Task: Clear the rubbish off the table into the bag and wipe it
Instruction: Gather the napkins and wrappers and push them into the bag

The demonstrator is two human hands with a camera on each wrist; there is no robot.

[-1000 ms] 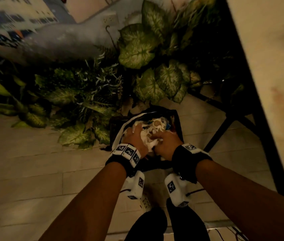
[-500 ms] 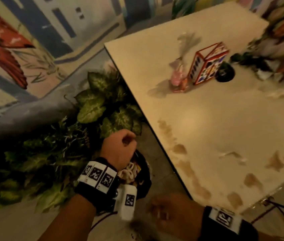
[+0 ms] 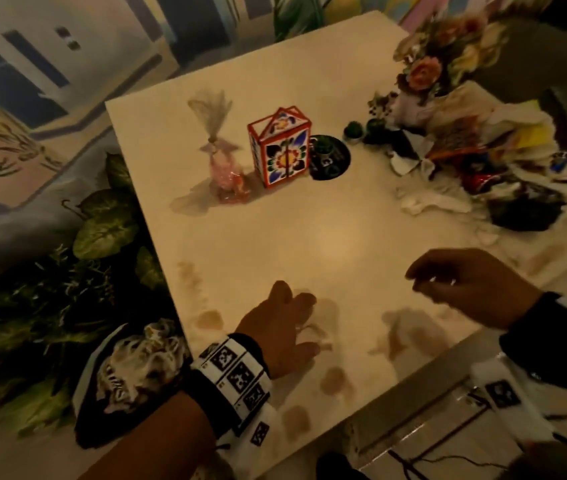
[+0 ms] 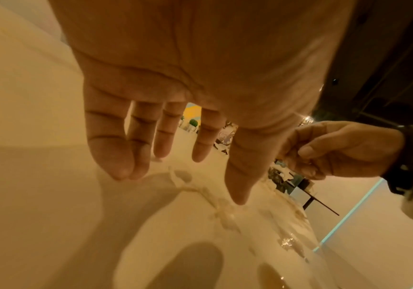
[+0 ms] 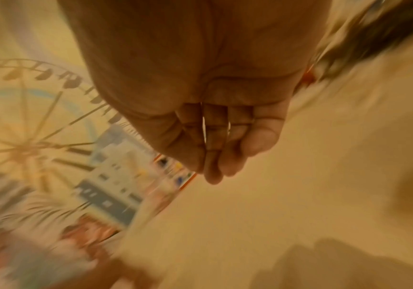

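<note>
The white table (image 3: pixel 310 230) carries brown stains (image 3: pixel 413 336) along its near edge. My left hand (image 3: pixel 299 320) hovers flat over that edge with its fingers straight, just above small paper scraps (image 4: pixel 190 187). It holds nothing. My right hand (image 3: pixel 427 282) hangs over the table further right, fingers loosely curled and empty; the right wrist view is blurred. A pile of rubbish (image 3: pixel 490 157), made of wrappers and crumpled paper, lies at the table's far right. The black bag (image 3: pixel 102 410) stands on the floor left of the table, stuffed with crumpled white paper (image 3: pixel 136 362).
On the table stand a tiled colourful box (image 3: pixel 280 147), a pink wrapped ornament (image 3: pixel 223 171), a black coaster (image 3: pixel 335 155) with a small cactus, and a flower vase (image 3: pixel 427 71). Leafy plants (image 3: pixel 102 230) line the floor at the left. Cables run under the near edge.
Both hands let go of the crumpled paper in the bag and rose over the table's near edge. My head turned from the bag on the floor up to the tabletop.
</note>
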